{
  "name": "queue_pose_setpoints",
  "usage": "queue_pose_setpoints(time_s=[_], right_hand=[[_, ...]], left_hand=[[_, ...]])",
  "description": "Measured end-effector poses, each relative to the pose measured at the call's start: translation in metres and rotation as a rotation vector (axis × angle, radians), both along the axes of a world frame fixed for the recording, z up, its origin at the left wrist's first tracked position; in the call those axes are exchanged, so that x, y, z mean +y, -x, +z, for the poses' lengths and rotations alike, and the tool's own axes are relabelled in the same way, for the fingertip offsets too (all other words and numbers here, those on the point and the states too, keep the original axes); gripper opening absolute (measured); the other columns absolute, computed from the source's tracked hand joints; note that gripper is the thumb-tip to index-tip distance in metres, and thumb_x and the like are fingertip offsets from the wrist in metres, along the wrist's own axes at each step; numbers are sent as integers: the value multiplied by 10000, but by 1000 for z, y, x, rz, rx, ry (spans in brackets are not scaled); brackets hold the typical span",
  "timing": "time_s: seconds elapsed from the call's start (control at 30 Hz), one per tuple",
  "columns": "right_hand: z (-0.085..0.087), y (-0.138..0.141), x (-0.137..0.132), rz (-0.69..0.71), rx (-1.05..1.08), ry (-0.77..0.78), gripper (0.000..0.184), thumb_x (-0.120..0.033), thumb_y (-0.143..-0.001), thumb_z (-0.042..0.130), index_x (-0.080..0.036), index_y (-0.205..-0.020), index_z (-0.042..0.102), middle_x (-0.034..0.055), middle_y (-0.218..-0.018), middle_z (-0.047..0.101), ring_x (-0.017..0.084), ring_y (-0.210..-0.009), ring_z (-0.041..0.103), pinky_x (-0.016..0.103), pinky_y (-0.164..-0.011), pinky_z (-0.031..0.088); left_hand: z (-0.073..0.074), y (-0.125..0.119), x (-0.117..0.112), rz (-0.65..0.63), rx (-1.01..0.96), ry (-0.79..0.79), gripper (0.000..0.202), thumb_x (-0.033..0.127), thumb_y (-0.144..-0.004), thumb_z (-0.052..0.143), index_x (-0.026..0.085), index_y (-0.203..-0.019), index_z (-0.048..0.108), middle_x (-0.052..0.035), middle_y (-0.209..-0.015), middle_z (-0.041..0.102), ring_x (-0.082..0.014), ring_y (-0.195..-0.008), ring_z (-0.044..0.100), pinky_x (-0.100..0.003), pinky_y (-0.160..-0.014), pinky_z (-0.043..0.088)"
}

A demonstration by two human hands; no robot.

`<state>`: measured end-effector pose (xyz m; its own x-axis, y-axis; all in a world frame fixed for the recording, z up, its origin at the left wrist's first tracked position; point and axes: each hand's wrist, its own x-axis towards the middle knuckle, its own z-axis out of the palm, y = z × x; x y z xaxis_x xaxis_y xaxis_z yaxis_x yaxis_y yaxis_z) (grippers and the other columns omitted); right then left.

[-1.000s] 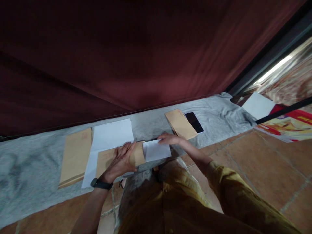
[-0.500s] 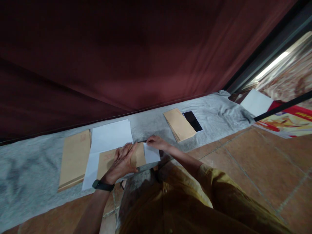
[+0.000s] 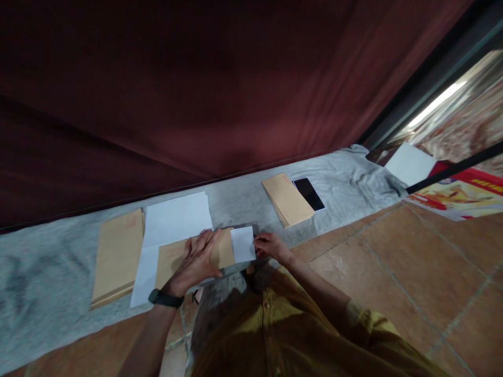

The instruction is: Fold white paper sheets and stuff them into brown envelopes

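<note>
While left hand (image 3: 196, 259) lies open, flat on brown envelope (image 3: 170, 257), right hand (image 3: 269, 246) pinches folded white sheet (image 3: 242, 244) between hands, at envelope mouth. I judge paper light, floppy, creasable; hold near edge.

The person wears a mustard-yellow shirt (image 3: 314, 335) with long sleeves, and a dark wristband (image 3: 165, 299) circles the left wrist.

phone (image 3: 308, 193) beside envelope stack (image 3: 287, 199) | grey cloth (image 3: 47, 272) | maroon curtain (image 3: 196, 78)
</note>
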<state>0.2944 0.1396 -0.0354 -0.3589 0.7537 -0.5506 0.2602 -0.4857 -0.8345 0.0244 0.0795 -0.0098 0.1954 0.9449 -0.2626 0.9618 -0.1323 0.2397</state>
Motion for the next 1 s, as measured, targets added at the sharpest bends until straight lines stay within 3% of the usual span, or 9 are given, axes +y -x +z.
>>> queue_pose_setpoints(time_s=[0.27, 0.47, 1.0], right_hand=[[8, 34, -3, 123, -87, -78, 141, -179, -901, 557, -222, -821, 665, -35, -650, 638, 92, -506, 558, 172, -466, 425], [20, 45, -6, 301, -337, -286, 196, -203, -935, 525, -224, -883, 713, -16, -741, 713, 105, -626, 644, 166, -550, 447], [37, 55, 0, 409, -411, -311, 222, -172, -906, 532, -174, -805, 730, 29, -769, 755, 135, -653, 690, 178, -568, 461]], left_hand=[[4, -3, -1, -26, -33, 7, 1178, 419, -657, 723, 272, -1588, 18, -152, -1637, 227, -321, -1535, 165, -607, -1215, 106], [1, -6, 0, -27, -10, 8, 1211, 429, -610, 761, 234, -1591, 79, -180, -1637, 214, -353, -1535, 144, -592, -1222, 105], [-1, -8, 2, -30, 69, 55, 1154, 463, -646, 704, 254, -1582, 62, -167, -1642, 195, -336, -1547, 110, -586, -1219, 93]])
